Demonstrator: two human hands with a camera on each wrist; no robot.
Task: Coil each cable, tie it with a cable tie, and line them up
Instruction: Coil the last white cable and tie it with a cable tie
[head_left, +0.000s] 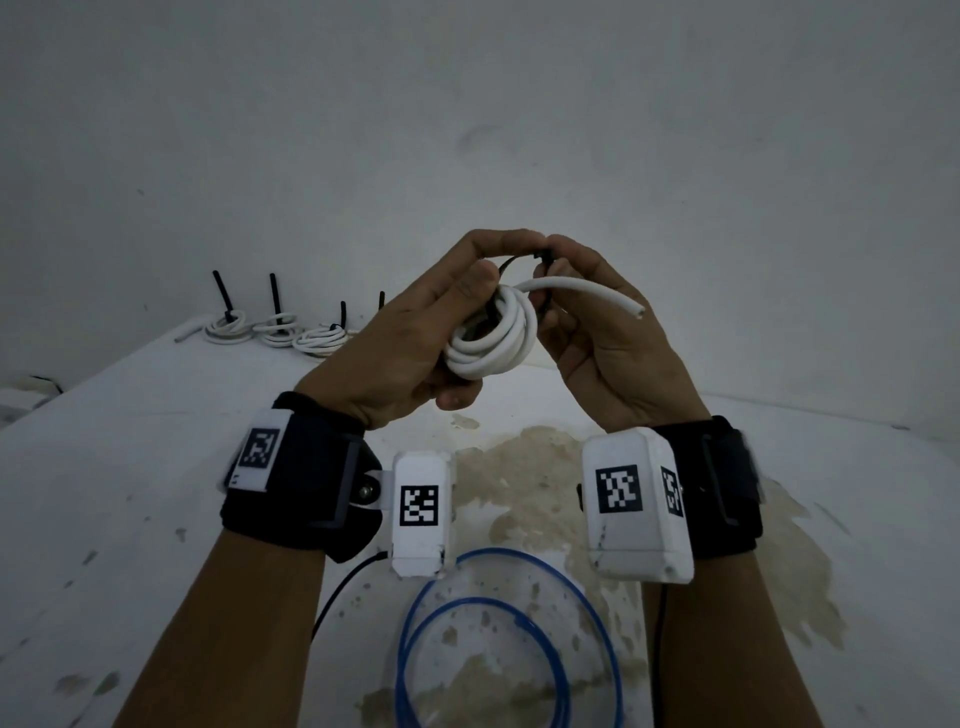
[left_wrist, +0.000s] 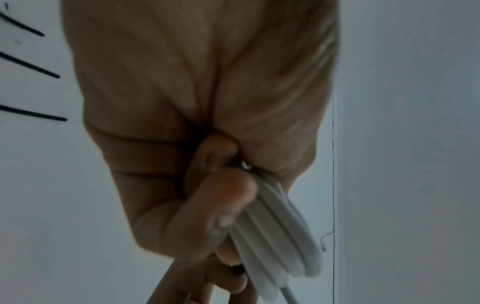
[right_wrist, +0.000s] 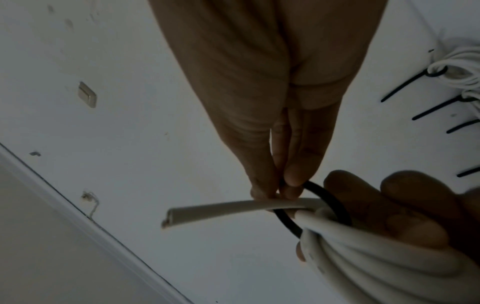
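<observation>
The head view is taken from above and behind both hands, facing forward and down at the table (head_left: 156, 467) and the wall beyond. Each wrist view is taken at very close range, facing along the palm toward the fingertips. The white cable coil (head_left: 491, 338) (left_wrist: 275, 236) (right_wrist: 376, 257) is shared by all three views.

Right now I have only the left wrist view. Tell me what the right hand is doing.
Observer: The right hand pinches a black cable tie looped around the white coil.
Operator: Report how tight that loop is.
Observer: It stands loose, not drawn down on the strands.
Operator: Name what waits on the table.
Observer: A blue cable lies in loose loops, untied, on the table below the wrists.
</observation>
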